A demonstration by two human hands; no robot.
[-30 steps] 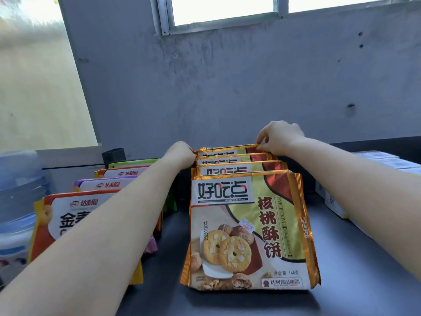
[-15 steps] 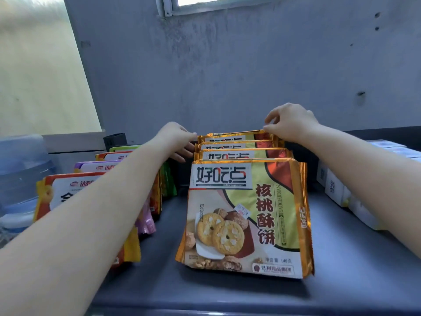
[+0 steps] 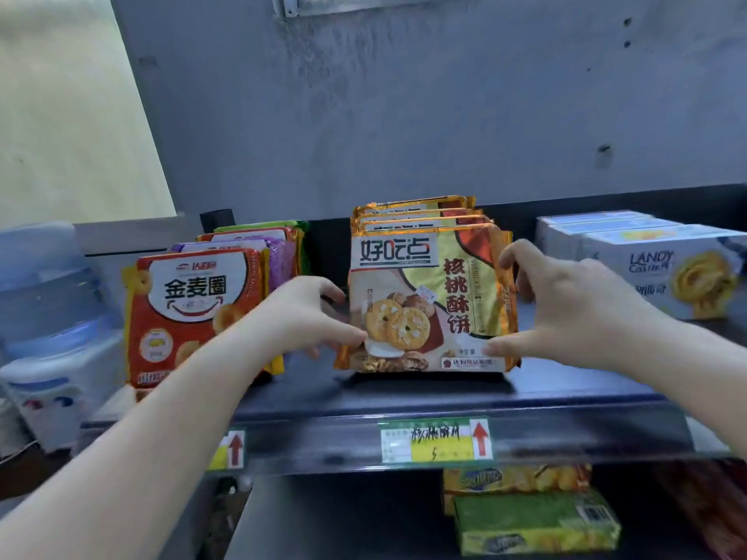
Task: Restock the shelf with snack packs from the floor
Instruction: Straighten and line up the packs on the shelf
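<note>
While the row of walnut cookie packs (image 3: pixel 428 301) stands upright on the dark shelf (image 3: pixel 364 398), the left hand (image 3: pixel 307 317) pinches the front pack's lower left edge, thumb on its face. The right hand (image 3: pixel 566 309) spans the right edge, thumb low, fingers seemingly curled round it. Red snack packs (image 3: pixel 190 313) stand just left.

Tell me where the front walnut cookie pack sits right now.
In the head view, the walnut cookie pack stands mid-shelf at the front of its row, between the red pack and the white boxes.
</note>
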